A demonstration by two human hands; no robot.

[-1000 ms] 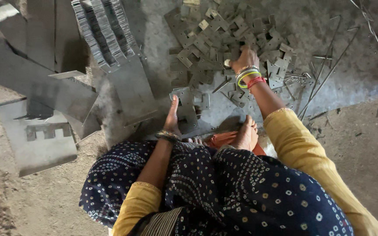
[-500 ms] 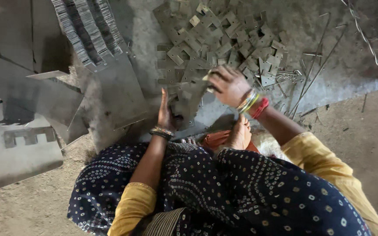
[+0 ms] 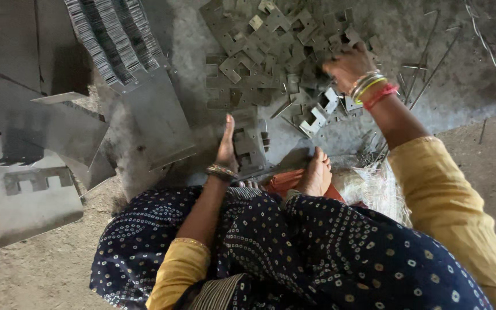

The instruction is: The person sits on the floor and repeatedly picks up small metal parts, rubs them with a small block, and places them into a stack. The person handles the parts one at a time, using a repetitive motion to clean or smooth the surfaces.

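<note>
I sit on the ground in a dark dotted garment with yellow sleeves. My left hand (image 3: pixel 227 144), with a bangle at the wrist, lies flat and straight against the left side of a small stack of notched grey metal pieces (image 3: pixel 249 147). My right hand (image 3: pixel 347 64), wearing several coloured bangles, reaches far forward onto a loose pile of the same metal pieces (image 3: pixel 259 54). Its fingers curl down among them and are blurred, so whether it holds any is unclear. My bare foot (image 3: pixel 317 172) rests just right of the small stack.
A long row of stacked thin metal plates (image 3: pixel 110 34) lies at the upper left, with large grey sheets (image 3: pixel 35 195) around it. Thin metal rods (image 3: pixel 431 63) and a twisted wire (image 3: pixel 495 63) lie at the right. A white woven sack (image 3: pixel 374 186) is by my right knee.
My right hand came back toward the small stack half a second ago and has now swung out right and forward onto the loose pile. My left hand has stayed at the stack.
</note>
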